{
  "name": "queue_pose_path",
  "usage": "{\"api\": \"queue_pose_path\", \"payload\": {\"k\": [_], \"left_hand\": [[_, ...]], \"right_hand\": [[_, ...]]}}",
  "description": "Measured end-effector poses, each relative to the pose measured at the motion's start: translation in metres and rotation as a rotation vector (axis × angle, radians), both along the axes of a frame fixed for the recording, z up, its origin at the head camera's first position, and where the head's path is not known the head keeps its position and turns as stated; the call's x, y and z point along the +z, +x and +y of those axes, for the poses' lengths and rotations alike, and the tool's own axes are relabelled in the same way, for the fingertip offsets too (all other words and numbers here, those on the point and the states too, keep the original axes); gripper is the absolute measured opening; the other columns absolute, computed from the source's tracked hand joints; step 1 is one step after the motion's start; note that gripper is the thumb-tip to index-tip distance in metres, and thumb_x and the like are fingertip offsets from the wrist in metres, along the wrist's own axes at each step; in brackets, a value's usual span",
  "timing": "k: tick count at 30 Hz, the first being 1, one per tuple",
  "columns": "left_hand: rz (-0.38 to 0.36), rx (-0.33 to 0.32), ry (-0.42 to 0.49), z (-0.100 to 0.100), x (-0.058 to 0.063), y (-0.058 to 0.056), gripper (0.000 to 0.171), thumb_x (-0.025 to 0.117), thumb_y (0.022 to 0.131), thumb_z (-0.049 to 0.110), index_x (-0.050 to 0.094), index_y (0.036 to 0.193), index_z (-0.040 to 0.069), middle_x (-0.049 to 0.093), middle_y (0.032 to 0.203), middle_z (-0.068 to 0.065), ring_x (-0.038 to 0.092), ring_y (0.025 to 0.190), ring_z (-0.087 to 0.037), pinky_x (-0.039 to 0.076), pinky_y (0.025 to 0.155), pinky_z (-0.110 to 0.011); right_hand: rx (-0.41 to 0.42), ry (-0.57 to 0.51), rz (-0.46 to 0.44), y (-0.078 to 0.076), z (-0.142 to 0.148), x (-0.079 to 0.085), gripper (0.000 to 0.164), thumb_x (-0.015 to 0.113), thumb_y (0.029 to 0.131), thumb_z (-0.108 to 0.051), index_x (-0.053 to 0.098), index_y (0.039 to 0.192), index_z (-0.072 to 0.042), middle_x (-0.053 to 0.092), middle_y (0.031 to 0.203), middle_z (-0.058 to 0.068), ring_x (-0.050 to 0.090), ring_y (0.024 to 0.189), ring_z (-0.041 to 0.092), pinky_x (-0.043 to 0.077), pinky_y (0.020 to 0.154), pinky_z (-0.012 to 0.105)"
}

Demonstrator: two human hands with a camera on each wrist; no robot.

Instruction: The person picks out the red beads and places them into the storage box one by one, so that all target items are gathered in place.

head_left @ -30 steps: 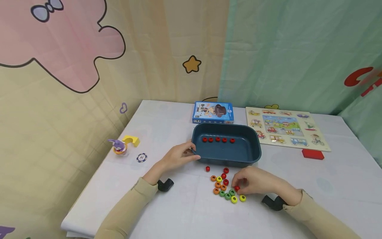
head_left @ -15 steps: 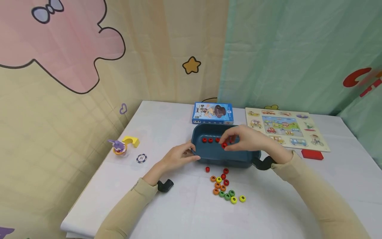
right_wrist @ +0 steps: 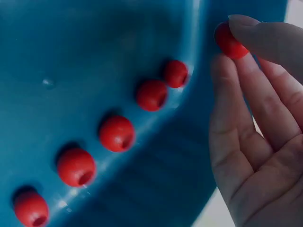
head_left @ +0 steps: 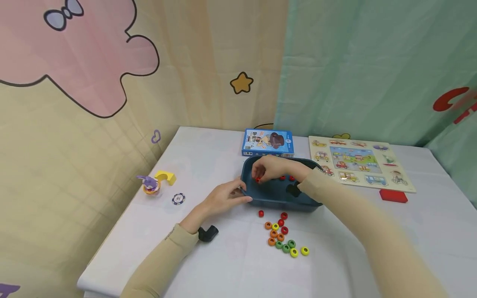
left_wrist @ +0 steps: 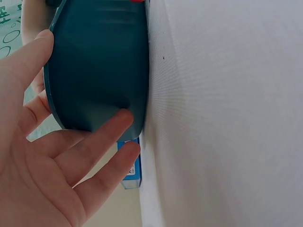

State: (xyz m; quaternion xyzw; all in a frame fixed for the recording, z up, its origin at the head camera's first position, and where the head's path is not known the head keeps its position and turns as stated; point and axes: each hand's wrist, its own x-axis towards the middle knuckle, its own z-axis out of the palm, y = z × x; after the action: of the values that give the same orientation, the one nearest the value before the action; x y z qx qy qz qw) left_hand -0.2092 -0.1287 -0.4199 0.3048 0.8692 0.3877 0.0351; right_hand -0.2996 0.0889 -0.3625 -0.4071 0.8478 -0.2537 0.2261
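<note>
A dark blue plastic tray stands on the table. My left hand holds its left near corner, the thumb at the rim and the other fingers around the outer wall. Inside the tray, my right hand pinches a red bead between thumb and fingers, above the left part of the floor. Several other red beads lie in a row on the tray floor; in the head view my right hand hides part of the row. In front of the tray are loose red beads, orange, yellow and green beads.
Behind the tray lies a blue card-game box. A wooden picture puzzle and a red block are at right. At left are a purple toy figure, a yellow arch block and a poker chip.
My right hand has picked up a red bead from the loose group and carried it over the tray to its left end. My left hand stays at the tray's corner.
</note>
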Motion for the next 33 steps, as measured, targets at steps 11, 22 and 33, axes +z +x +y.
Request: {"api": "queue_pose_path", "payload": {"k": [11, 22, 33], "left_hand": [[-0.007, 0.011, -0.002, 0.001, 0.001, 0.001, 0.034, 0.058, 0.08, 0.049, 0.05, 0.097, 0.021, 0.033, 0.14, -0.008, 0.058, 0.092, -0.005, 0.046, 0.08, -0.027], [0.009, 0.01, -0.003, 0.0, 0.001, 0.002, 0.035, 0.057, 0.081, 0.05, 0.05, 0.098, 0.021, 0.037, 0.138, -0.007, 0.058, 0.093, -0.009, 0.046, 0.08, -0.029], [0.007, -0.009, 0.002, 0.0, 0.002, -0.001, 0.038, 0.057, 0.081, 0.049, 0.05, 0.1, 0.017, 0.039, 0.136, -0.008, 0.058, 0.09, -0.006, 0.046, 0.079, -0.031]], "right_hand": [[0.0, 0.003, -0.065, -0.004, -0.004, -0.02, 0.015, 0.067, 0.077, -0.002, 0.062, 0.09, -0.007, 0.061, 0.087, 0.0, 0.057, 0.078, 0.014, 0.049, 0.071, 0.025], [0.049, -0.021, 0.011, -0.002, -0.008, -0.029, 0.014, 0.065, 0.079, -0.003, 0.063, 0.092, -0.007, 0.063, 0.09, 0.0, 0.059, 0.08, 0.011, 0.049, 0.075, 0.025], [-0.027, -0.119, 0.135, 0.023, 0.025, 0.022, 0.022, 0.063, 0.083, -0.013, 0.062, 0.105, -0.014, 0.062, 0.1, 0.001, 0.057, 0.084, 0.012, 0.049, 0.071, 0.029]]}}
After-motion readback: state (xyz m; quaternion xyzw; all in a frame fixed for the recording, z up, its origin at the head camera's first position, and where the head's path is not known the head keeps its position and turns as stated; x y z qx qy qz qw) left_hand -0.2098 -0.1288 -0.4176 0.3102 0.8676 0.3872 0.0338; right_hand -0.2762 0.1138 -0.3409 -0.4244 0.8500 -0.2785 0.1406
